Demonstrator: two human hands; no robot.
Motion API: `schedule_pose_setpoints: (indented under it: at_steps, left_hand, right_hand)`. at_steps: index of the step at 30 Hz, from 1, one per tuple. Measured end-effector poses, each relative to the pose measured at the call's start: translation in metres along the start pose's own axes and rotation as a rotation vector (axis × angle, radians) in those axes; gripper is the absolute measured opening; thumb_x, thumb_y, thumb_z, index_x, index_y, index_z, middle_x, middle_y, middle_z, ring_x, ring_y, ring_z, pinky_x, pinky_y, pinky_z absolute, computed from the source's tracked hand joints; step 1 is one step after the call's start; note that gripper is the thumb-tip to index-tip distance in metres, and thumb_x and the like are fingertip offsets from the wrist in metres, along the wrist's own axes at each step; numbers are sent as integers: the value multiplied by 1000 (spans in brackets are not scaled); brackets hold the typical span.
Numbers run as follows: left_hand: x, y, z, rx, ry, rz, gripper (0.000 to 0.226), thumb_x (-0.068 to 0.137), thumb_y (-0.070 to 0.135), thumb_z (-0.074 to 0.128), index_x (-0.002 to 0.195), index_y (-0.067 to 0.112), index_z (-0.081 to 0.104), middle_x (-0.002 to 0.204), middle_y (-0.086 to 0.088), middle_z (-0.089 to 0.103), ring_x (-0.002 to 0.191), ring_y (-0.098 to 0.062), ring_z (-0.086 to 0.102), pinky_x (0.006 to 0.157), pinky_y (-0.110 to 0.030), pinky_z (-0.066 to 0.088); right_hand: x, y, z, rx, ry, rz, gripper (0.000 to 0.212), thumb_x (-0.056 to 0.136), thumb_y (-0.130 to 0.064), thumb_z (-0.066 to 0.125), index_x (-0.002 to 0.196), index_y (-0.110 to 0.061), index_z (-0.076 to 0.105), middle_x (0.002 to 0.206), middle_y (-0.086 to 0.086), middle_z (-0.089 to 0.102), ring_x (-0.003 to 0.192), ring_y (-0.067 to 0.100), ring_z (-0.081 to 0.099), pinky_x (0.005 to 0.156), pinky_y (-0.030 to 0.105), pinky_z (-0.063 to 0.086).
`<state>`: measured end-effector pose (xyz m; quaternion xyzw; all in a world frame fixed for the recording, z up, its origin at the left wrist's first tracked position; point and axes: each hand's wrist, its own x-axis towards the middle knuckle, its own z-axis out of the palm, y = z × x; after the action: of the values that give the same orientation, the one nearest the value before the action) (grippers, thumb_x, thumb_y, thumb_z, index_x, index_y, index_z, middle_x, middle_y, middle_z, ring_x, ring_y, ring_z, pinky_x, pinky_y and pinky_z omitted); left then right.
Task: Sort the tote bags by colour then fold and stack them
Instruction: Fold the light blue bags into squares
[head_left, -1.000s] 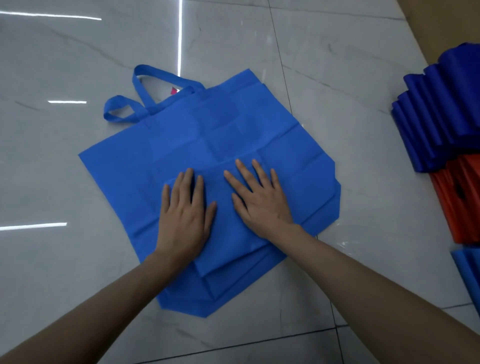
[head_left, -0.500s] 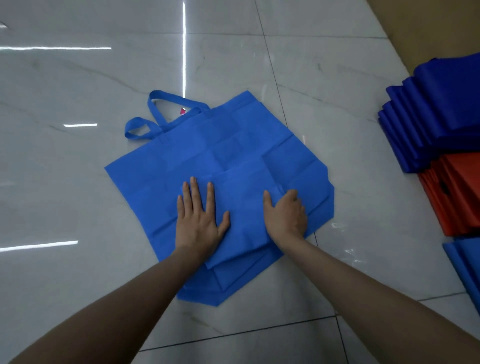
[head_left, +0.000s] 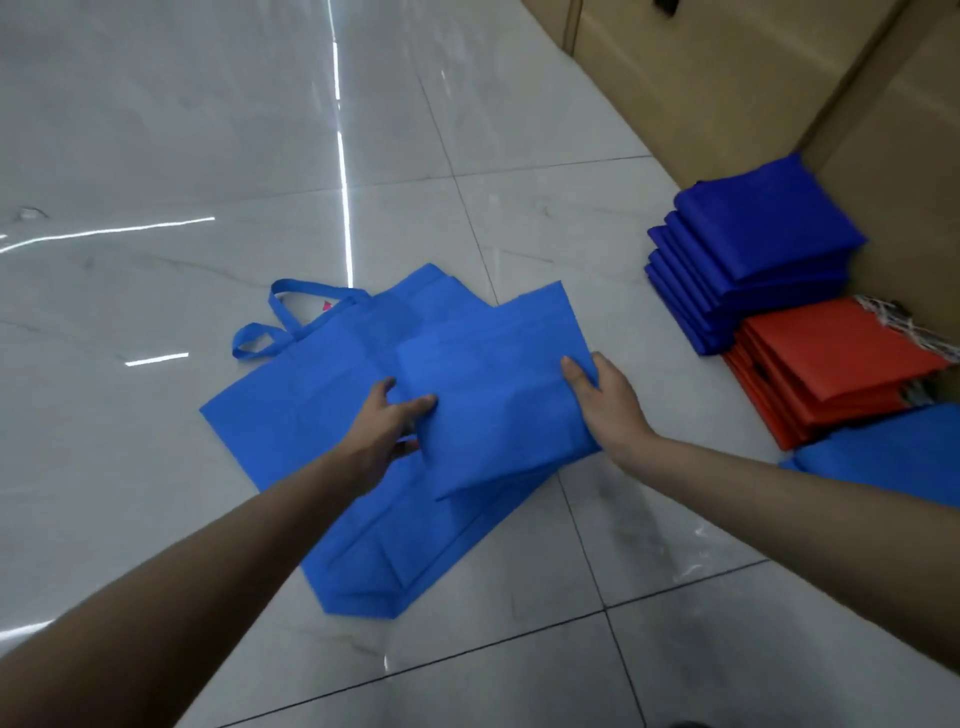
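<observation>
Half a sec ago both palms lay flat on the folded blue tote (head_left: 498, 395). Now we've got it raised, left hand (head_left: 384, 431) pinching its left edge and right hand (head_left: 608, 405) clamped on the right edge, just over the unfolded tote (head_left: 291, 431) on the floor (head_left: 156, 156). Fold looks done, so stacking's next, prob. on the light-blue stack (head_left: 893, 457) by the red stack (head_left: 831, 364) and dark-blue stack (head_left: 753, 260). Cardboard boxes (head_left: 727, 78) behind: contents not visible.

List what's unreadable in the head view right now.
All head view.
- Most fingers of left hand and right hand: hidden under the folded bag they grip.
- Pink scrap near the handles: mostly covered by the flat bag, too small to identify.
- Light-blue pile: cut by the right edge.
</observation>
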<state>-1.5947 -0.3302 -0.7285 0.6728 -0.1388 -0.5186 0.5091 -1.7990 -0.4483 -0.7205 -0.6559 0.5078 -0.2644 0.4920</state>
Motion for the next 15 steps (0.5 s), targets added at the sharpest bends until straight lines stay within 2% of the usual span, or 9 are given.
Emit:
schedule_pose_setpoints:
  at_steps: [2, 3, 7, 10, 13, 15]
  left_hand:
    - [-5, 7, 20, 89, -129, -45, 40, 88, 12, 63, 125, 13, 48, 105, -6, 60, 78, -14, 58, 69, -28, 52]
    - [-8, 5, 32, 149, -171, -54, 34, 87, 11, 64, 119, 11, 51, 104, -7, 59, 78, -15, 58, 68, -28, 55]
    - [-27, -15, 101, 264, -209, -92, 34, 87, 6, 64, 115, 7, 47, 102, -9, 56, 72, -16, 59, 50, -21, 54]
    - [-40, -36, 155, 252, -277, -106, 40, 85, 2, 65, 119, 6, 44, 112, -12, 56, 78, -18, 60, 53, -24, 55]
    - [-53, -57, 207, 253, -412, -104, 46, 83, 5, 68, 122, 12, 45, 112, -9, 60, 84, -17, 64, 59, -25, 56]
    - [-63, -69, 240, 259, -480, -126, 46, 83, 6, 69, 121, 13, 44, 111, -8, 61, 83, -16, 65, 60, -25, 56]
  right_hand:
    - [-3, 1, -34, -50, 4, 17, 43, 96, -39, 50, 92, 4, 49, 86, 7, 58, 75, 16, 54, 60, 19, 41]
    - [-8, 4, -50, -76, 5, 24, 42, 95, -39, 51, 91, 3, 49, 86, 6, 59, 74, 15, 56, 60, 19, 42]
    - [-35, 42, -108, -202, 99, 80, 35, 93, -42, 54, 85, -9, 46, 83, 5, 61, 77, 21, 59, 70, 38, 48]
    - [-55, 82, -152, -350, 267, 124, 33, 93, -43, 53, 104, -12, 51, 92, 2, 62, 84, 22, 59, 71, 40, 48]
    - [-73, 113, -204, -481, 407, 179, 30, 95, -32, 50, 118, -14, 48, 102, 6, 58, 93, 30, 56, 75, 41, 44]
    - [-87, 128, -237, -550, 430, 203, 28, 96, -27, 48, 120, -14, 47, 99, 7, 56, 86, 29, 55, 72, 41, 44]
